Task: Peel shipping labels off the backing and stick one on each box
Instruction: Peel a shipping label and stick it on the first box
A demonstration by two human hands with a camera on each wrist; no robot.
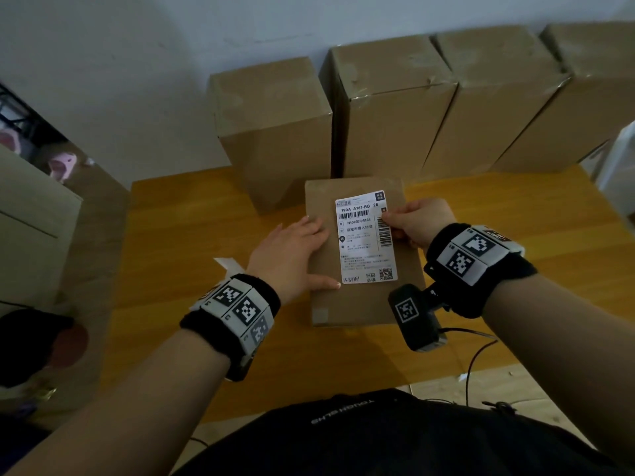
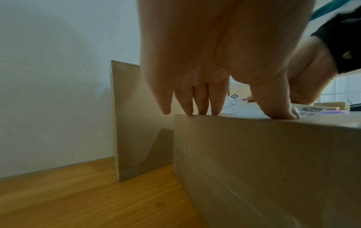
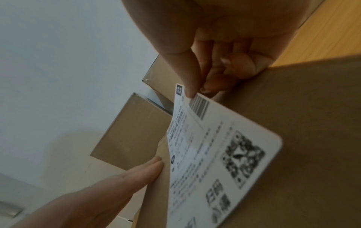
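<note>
A flat cardboard box (image 1: 364,300) lies in the middle of the wooden table (image 1: 192,242). A white shipping label (image 1: 364,242) with barcodes lies on its top face. My left hand (image 1: 302,245) rests flat on the box's left edge with straight fingers (image 2: 199,106), the thumb at the label's near left corner. My right hand (image 1: 395,219) pinches the label's right edge near its far end between thumb and forefinger. In the right wrist view the label (image 3: 220,154) bends up from the box at that pinched end, while its near end lies on the cardboard.
Several taller cardboard boxes (image 1: 275,132) stand upright in a row along the wall at the back of the table. A scrap of white backing paper (image 1: 225,264) lies behind my left wrist. A black cable (image 1: 477,355) runs across the table's near right.
</note>
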